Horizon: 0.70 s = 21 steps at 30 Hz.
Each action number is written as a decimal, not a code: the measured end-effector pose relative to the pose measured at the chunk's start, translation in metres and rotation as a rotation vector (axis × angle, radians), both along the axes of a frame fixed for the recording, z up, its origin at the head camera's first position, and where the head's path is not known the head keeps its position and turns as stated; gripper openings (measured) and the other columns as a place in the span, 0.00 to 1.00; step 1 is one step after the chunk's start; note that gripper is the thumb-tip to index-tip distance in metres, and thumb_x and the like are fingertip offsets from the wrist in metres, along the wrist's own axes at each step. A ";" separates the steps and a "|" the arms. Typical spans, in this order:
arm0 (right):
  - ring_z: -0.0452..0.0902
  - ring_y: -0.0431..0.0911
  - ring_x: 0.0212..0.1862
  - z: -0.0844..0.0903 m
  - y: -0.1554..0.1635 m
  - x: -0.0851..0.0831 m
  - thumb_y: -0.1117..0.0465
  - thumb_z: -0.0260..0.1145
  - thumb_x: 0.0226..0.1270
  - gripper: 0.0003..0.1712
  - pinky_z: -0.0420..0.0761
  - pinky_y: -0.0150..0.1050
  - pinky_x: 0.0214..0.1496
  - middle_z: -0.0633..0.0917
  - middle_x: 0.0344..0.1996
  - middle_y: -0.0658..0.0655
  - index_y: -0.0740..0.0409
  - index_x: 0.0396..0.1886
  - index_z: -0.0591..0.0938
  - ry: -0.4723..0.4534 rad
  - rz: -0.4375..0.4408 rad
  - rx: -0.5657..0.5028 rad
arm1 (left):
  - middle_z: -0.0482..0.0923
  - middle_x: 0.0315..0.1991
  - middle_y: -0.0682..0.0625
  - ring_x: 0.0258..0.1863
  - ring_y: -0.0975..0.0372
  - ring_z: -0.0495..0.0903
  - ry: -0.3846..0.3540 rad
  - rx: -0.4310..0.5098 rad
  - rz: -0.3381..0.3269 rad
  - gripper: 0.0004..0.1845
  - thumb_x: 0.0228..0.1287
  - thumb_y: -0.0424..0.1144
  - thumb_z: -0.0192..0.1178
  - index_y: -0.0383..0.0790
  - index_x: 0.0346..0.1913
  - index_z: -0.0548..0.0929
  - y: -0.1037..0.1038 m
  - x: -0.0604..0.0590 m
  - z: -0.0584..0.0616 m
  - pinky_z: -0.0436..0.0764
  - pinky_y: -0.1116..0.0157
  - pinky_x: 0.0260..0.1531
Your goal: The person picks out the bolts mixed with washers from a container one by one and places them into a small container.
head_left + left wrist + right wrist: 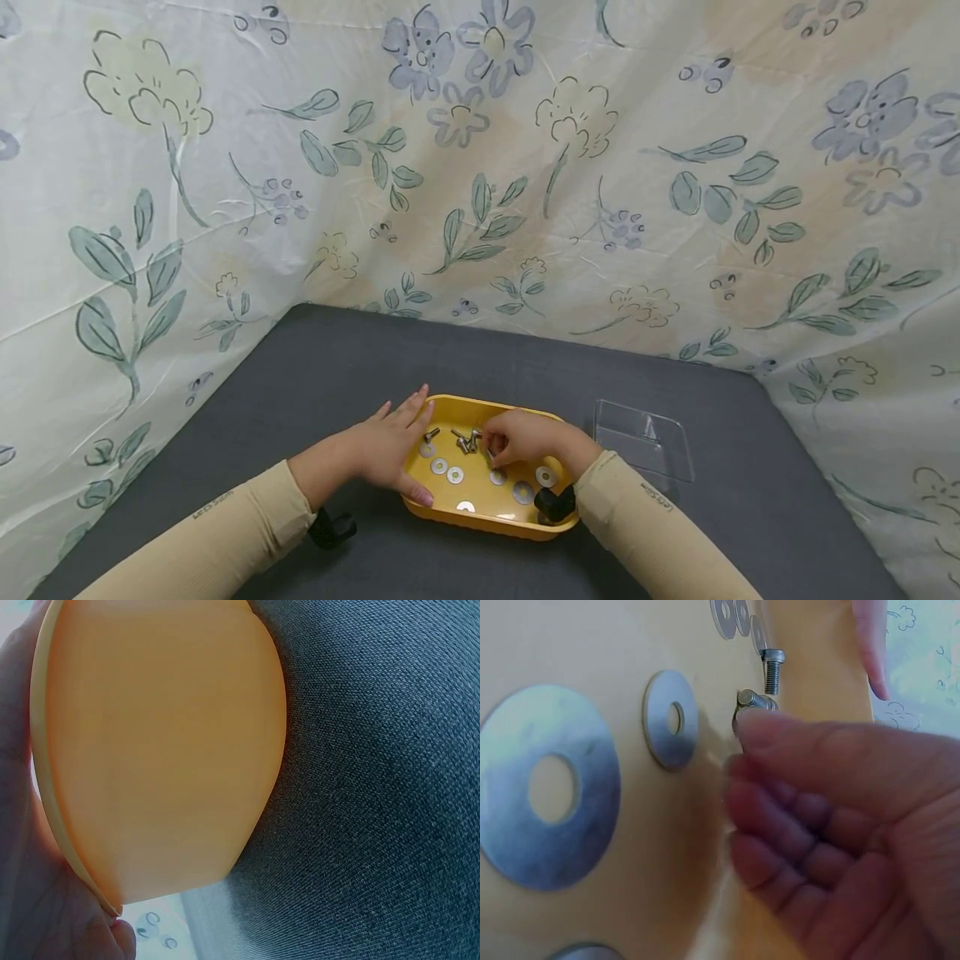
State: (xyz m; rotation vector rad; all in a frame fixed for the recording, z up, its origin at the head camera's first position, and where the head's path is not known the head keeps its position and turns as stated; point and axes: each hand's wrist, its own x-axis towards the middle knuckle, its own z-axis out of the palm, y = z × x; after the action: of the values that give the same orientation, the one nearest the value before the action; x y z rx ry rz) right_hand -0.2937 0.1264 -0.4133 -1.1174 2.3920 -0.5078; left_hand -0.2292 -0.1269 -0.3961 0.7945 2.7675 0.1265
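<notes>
A yellow tray (495,527) holds short metal bolts (467,442) and several flat washers (454,475). My left hand (390,446) rests along the tray's left rim, fingers spread at the far corner and thumb over the near side. The left wrist view shows the tray's outer wall (165,750) beside this palm. My right hand (517,437) reaches into the tray with curled fingers, pinching a bolt (491,457) at the fingertips, largely hidden by them. In the right wrist view, a single bolt (772,671) and a washer (670,720) lie near the thumb.
A clear plastic container (645,442) stands right of the yellow tray on the dark grey tabletop (360,350). Floral cloth (480,183) hangs along the back and both sides. Black straps (555,504) sit at my wrists, the right one overlapping the tray's near corner.
</notes>
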 end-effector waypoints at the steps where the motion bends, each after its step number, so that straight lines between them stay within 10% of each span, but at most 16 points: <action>1: 0.69 0.35 0.24 0.002 0.000 0.000 0.62 0.68 0.56 0.07 0.72 0.29 0.29 0.75 0.21 0.43 0.53 0.34 0.80 -0.002 0.000 -0.008 | 0.25 0.72 0.46 0.71 0.56 0.33 0.000 0.002 0.001 0.71 0.30 0.82 0.50 0.39 0.72 0.41 0.000 0.000 0.000 0.44 0.47 0.65; 21: 0.72 0.41 0.29 0.042 0.022 -0.004 0.62 0.64 0.61 0.07 0.75 0.35 0.32 0.79 0.26 0.45 0.57 0.39 0.79 -0.028 -0.090 -0.110 | 0.25 0.72 0.46 0.71 0.56 0.33 0.015 0.008 -0.007 0.69 0.32 0.80 0.52 0.38 0.72 0.41 -0.001 0.003 0.001 0.44 0.46 0.65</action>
State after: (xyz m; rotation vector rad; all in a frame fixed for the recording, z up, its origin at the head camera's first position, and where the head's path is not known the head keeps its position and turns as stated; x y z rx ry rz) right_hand -0.2978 0.1489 -0.3717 -1.0444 2.4239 -0.6876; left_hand -0.2265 -0.1274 -0.3953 0.8104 2.7797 0.1309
